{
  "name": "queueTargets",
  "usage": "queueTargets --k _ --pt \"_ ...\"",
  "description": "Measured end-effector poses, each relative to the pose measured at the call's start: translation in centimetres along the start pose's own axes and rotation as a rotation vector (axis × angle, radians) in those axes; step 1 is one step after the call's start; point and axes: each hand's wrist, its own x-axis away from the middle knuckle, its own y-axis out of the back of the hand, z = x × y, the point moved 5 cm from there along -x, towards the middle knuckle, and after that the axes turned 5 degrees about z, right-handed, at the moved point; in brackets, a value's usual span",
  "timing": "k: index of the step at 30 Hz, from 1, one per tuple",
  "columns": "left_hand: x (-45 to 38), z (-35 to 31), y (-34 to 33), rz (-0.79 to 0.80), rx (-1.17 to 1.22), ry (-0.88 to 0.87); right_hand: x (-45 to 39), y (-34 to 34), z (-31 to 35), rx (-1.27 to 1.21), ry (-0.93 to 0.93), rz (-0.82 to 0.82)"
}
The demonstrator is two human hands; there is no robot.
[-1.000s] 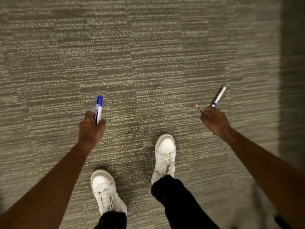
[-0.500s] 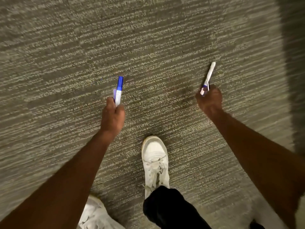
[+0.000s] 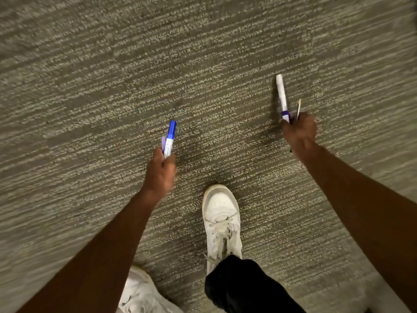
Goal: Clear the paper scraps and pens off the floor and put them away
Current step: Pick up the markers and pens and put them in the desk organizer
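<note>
Blue-capped marker (image 3: 170,139) stands up out of the left hand (image 3: 160,171), cap end away from the body; a second, paler purple pen (image 3: 163,143) is tucked just beside it in the same fist. Left fingers (image 3: 168,164) are clamped around both barrels.

White marker (image 3: 282,98) with a blue band near the grip sticks up from the right hand (image 3: 299,132), and a thin pencil (image 3: 298,109) sits beside it, pointed end up. Right fingers are clamped on the pair. This hand is blurred, so the exact wrap cannot be read.

Change over the last second: both hands have come up and forward in the view, the left one drifting toward the middle. The white marker, which leaned off toward the right edge, now points nearly straight ahead. The pencil, hidden half a second ago, shows again. One white shoe (image 3: 222,224) is planted ahead on the carpet (image 3: 112,86); the other shoe (image 3: 140,292) trails at the bottom edge. Reads as walking with the load.

Meaning for the task: the pens in view are all off the floor and in hand, so pickup of these looks done and the carry is under way. No paper scraps visible on the carpet here.

Containers: none in view. No bin, cup or drawer shows, so where these get put cannot be told.
</note>
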Motion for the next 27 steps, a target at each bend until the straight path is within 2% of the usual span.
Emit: queueTargets --k 6,8,11,17,22,27 --pt "6.2 -4.7 1.8 0.034 -0.027 0.015 7.9 3.3 4.3 -0.298 0.125 0.294" --pt "8.6 -6.6 2.3 0.015 -0.016 0.024 11.0 5.3 5.7 -0.338 0.177 0.348" --pt "12.6 -10.6 3.2 0.008 -0.004 0.035 14.9 9.3 7.6 -0.399 0.159 0.392" --pt "22.0 -18.8 4.8 0.062 -0.024 0.020 21.8 19.1 10.2 -0.598 0.078 0.378" --pt "31.4 -27.3 6.3 0.097 -0.036 0.029 28.3 29.3 13.4 -0.735 0.083 0.383" --pt "39.4 -35.4 7.7 0.110 0.002 0.000 33.7 37.2 19.3 -0.801 0.106 0.385"
